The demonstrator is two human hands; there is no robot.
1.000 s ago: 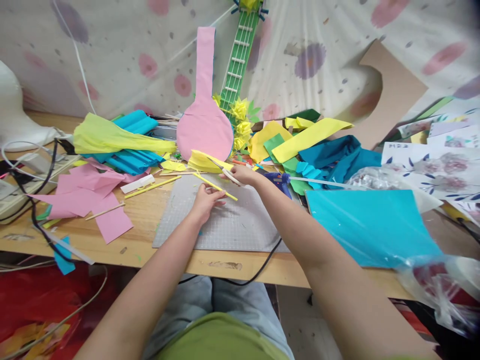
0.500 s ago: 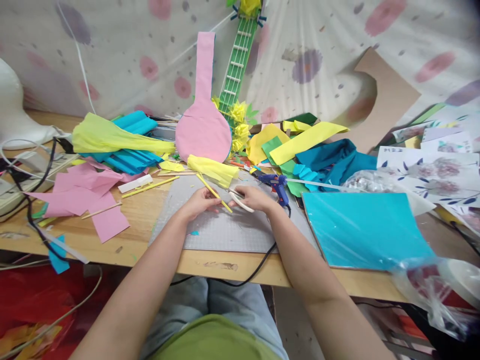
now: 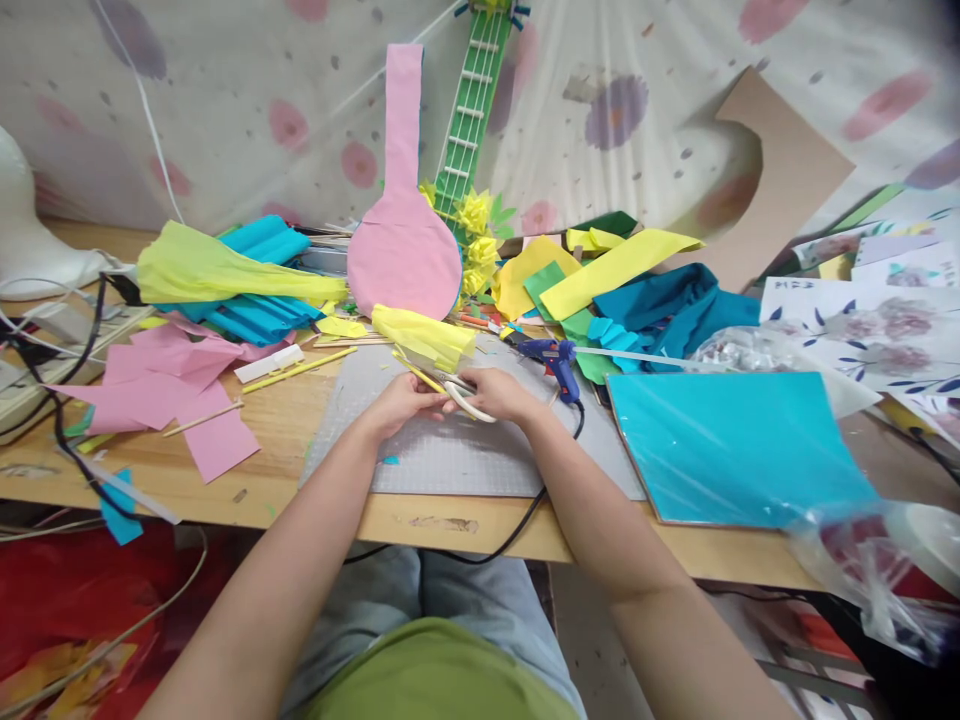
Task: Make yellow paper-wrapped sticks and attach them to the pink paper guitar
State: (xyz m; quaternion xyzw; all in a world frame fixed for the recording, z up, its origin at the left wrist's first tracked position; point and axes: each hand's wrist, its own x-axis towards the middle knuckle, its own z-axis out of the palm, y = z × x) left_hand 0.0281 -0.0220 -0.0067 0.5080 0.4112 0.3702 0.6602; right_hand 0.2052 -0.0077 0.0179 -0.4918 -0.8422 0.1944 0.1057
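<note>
Over the grey cutting mat (image 3: 450, 465), my left hand (image 3: 401, 402) pinches a thin yellow stick (image 3: 421, 376). My right hand (image 3: 496, 394) is closed on white-handled scissors (image 3: 472, 405), whose handles cross the stick's lower end. The two hands nearly touch. Just beyond them lies a crumpled yellow crepe paper piece (image 3: 427, 338). Behind it a pink banjo-shaped piece (image 3: 405, 255) stands upright, and a green instrument neck with white strings (image 3: 469, 120) leans beside it. The scissor blades are hard to make out.
A blue glue gun (image 3: 553, 362) lies right of my hands, its black cord running over the table's front edge. A turquoise sheet (image 3: 735, 445) is at the right, pink paper scraps (image 3: 169, 385) at the left, and blue and yellow papers farther back.
The scissors have moved left onto the yellow stick, and my hands are closer together. The stick's lower end now sits behind the scissors. The view has shifted slightly.
</note>
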